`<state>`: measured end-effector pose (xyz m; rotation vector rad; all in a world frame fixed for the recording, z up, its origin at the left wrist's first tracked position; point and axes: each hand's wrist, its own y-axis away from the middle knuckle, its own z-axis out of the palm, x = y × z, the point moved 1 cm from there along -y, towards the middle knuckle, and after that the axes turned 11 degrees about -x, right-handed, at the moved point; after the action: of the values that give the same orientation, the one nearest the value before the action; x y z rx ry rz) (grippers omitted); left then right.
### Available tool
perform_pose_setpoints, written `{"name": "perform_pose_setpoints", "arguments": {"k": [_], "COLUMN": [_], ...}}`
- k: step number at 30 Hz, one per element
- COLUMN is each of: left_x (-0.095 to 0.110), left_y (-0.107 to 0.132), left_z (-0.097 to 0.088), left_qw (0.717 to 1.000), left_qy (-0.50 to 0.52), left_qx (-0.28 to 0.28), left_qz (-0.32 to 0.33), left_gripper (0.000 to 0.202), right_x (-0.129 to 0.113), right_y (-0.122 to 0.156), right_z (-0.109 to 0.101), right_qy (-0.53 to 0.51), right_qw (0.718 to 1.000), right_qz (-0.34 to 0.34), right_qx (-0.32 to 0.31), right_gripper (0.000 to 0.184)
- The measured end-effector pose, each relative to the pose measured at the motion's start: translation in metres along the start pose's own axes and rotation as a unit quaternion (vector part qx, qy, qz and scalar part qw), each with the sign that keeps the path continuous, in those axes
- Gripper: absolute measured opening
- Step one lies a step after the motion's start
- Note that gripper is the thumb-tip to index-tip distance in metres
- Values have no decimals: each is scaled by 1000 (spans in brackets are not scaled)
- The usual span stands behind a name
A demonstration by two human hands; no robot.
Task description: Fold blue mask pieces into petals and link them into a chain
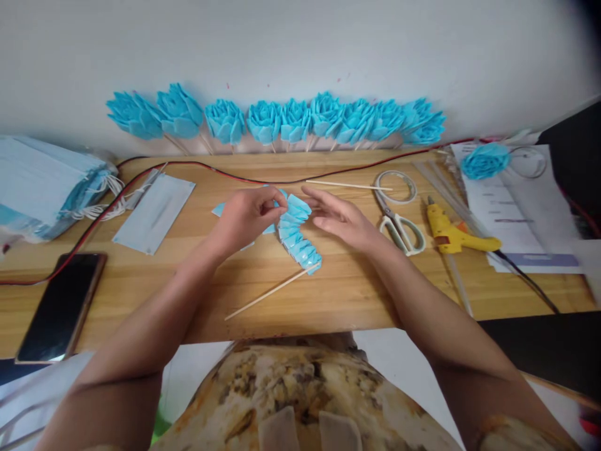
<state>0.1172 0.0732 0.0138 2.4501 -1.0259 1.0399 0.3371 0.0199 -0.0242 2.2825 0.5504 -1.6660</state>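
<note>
Between my hands lies a curved strip of overlapping blue petals (293,233) on the wooden table. A thin wooden stick (270,293) rests with its upper end on the strip's near end. My left hand (248,216) is at the strip's far left side, thumb and forefinger pinched together; whatever is between them is too small to make out. Beneath and beside this hand, flat pieces of blue material (218,210) show in part. On the strip's right, my right hand (339,216) has its fingers stretched and apart, holding nothing.
Blue flowers (295,120) on sticks lean along the wall. Scissors (399,228), a tape roll (409,188) and a yellow glue gun (453,232) lie right. Left are a phone (61,307), a face mask (154,213) and a bag of masks (47,188). A cable (263,180) crosses behind.
</note>
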Motion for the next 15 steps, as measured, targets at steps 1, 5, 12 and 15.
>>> {"name": "perform_pose_setpoints", "arguments": {"k": [1, 5, 12, 15], "left_x": [-1, -2, 26, 29], "left_y": [-1, -4, 50, 79], "left_z": [1, -1, 0, 32], "left_qw": [1000, 1000, 988, 954], "left_qy": [2, 12, -153, -256], "left_qx": [0, -6, 18, -149], "left_qz": [-2, -3, 9, 36], "left_gripper": [14, 14, 18, 21], "right_x": [0, 5, 10, 6], "right_y": [-2, -13, -16, -13], "right_z": [4, 17, 17, 15], "right_qy": [-29, -50, -24, 7], "right_qw": [1000, 998, 996, 995], "right_qz": [-1, -1, -1, 5], "right_qx": [-4, 40, 88, 98], "right_gripper": [65, 64, 49, 48]}}
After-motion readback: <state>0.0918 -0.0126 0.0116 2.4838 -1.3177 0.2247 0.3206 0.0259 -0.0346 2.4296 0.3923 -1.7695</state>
